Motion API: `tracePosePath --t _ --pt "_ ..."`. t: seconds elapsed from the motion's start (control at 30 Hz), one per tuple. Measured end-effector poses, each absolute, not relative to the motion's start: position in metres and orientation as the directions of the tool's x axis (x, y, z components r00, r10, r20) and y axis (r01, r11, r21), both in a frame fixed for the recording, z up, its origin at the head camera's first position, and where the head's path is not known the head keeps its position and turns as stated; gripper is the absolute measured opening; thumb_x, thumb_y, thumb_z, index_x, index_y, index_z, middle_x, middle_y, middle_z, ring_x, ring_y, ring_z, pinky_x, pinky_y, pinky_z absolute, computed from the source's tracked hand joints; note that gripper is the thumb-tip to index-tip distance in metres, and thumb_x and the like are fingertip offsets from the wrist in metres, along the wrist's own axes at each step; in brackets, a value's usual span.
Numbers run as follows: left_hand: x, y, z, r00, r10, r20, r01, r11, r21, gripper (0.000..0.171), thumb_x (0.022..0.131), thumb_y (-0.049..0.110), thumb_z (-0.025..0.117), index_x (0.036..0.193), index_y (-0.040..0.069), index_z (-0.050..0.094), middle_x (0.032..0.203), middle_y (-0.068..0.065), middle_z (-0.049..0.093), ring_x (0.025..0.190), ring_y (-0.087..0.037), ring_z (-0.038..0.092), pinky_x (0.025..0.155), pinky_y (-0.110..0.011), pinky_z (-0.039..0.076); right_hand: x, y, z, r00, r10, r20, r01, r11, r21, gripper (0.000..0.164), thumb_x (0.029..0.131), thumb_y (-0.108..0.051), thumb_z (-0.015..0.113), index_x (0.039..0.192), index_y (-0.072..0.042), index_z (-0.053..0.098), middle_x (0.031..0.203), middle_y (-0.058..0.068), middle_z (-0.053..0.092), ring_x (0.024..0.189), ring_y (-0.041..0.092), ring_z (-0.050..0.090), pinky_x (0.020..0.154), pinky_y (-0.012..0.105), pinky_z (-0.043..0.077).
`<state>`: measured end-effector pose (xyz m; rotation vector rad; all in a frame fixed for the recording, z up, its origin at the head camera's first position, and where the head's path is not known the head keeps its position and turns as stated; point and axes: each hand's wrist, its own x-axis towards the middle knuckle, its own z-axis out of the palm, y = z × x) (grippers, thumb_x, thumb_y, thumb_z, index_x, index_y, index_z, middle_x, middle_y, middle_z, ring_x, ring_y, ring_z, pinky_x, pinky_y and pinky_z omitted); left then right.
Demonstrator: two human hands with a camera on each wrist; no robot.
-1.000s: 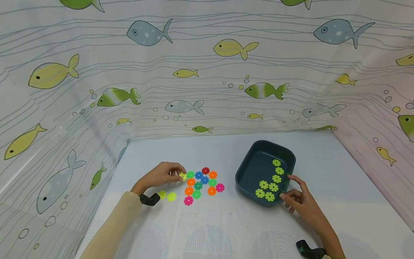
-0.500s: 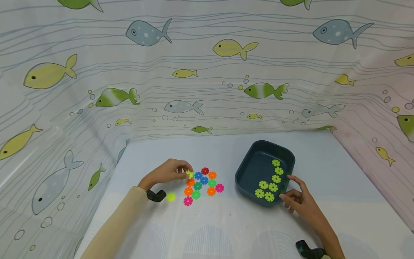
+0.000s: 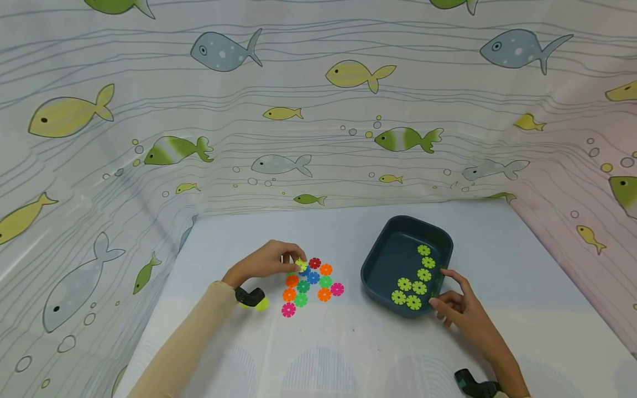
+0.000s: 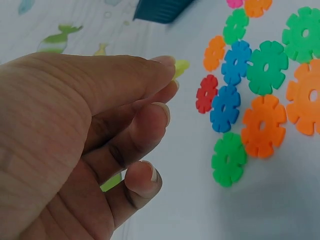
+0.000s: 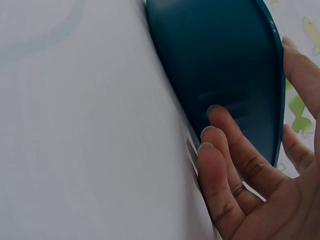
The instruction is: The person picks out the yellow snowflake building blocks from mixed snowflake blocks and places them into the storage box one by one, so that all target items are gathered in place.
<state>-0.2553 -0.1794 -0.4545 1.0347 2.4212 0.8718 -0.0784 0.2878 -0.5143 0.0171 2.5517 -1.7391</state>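
Observation:
My left hand (image 3: 269, 258) pinches a yellow notched building disc (image 3: 301, 265) between thumb and forefinger, above the upper left of a group of loose discs. In the left wrist view this yellow disc (image 4: 181, 68) shows only as a small edge past the thumb tip. Beneath and beside it lie a red disc (image 4: 206, 94), blue discs (image 4: 225, 108), and green, orange and pink ones. My right hand (image 3: 465, 309) holds the right side of a dark blue tray (image 3: 385, 265), its fingers on the outer wall. Several yellow discs (image 3: 419, 288) lie flat inside the tray.
Yellow discs (image 3: 262, 304) lie partly hidden beneath the left wrist's black strap device (image 3: 250, 297). A white table (image 3: 343, 354) carries everything. Behind and at the sides hangs a fish-printed curtain (image 3: 278, 138).
The left hand has moved right and slightly away from me with the yellow disc, passing over the green disc toward the blue ones. The right hand and tray stay in place.

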Motion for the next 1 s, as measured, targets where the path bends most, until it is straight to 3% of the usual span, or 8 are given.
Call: tracePosePath --t 0.33,1.0 --pt "-0.257 -0.163 -0.448 -0.644 0.759 -0.098 0.521 0.529 0.670 0.021 0.097 0.020 0.074 0.118 0.019 0.073 0.103 0.011 0.071 0.085 -0.015 0.063 0.073 -0.030 0.055 -0.080 0.288 -0.517 -0.999 -0.023 -0.032 0.021 0.366 -0.930 0.078 0.101 -0.023 0.069 0.161 -0.021 0.019 0.097 0.017 0.070 0.073 0.026 0.066 0.060 0.037 0.056" --pt "-0.260 -0.132 -0.443 -0.606 0.794 -0.040 0.569 0.469 0.675 0.019 0.098 0.020 0.073 0.117 0.017 0.073 0.095 0.012 0.071 0.078 -0.013 0.063 0.069 -0.030 0.054 -0.080 0.289 -0.517 -0.999 -0.034 -0.025 0.011 0.363 -0.932 0.079 0.101 -0.024 0.070 0.160 -0.020 0.018 0.097 0.016 0.069 0.075 0.026 0.066 0.061 0.037 0.056"
